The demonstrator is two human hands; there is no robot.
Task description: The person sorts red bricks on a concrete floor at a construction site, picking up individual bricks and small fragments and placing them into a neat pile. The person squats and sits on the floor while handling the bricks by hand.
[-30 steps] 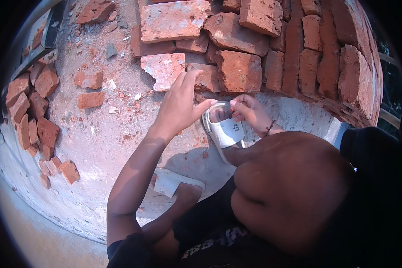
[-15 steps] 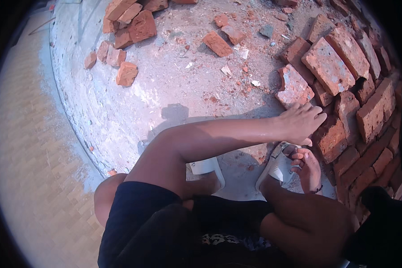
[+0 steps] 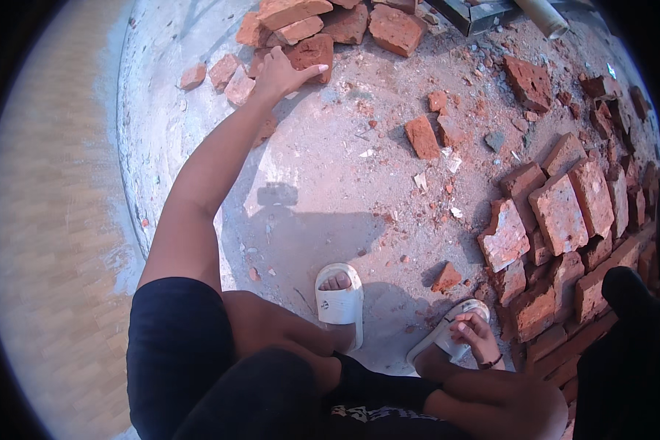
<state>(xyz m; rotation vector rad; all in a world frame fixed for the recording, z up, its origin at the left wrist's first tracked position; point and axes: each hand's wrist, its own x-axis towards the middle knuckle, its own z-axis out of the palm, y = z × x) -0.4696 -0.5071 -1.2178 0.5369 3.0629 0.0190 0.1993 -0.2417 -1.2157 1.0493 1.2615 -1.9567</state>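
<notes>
My left hand is stretched far forward to a loose pile of red bricks at the far left. Its thumb and fingers are apart, against a dark red brick at the pile's near side; parts of the fingers blend into the pile. My right hand hovers low, above my right sandal, with the fingers loosely bent. Nothing shows in it. To its right stands a stack of red bricks, tilted and layered.
Broken brick pieces lie about: one near my right foot, another farther ahead. A dark metal frame and a pipe are at the far edge. Left of the rough concrete lies tan patterned paving.
My left hand has swung from the brick stack on the right to the far left pile. My right hand stays near the right sandal. The view has shifted, showing more of the far side.
</notes>
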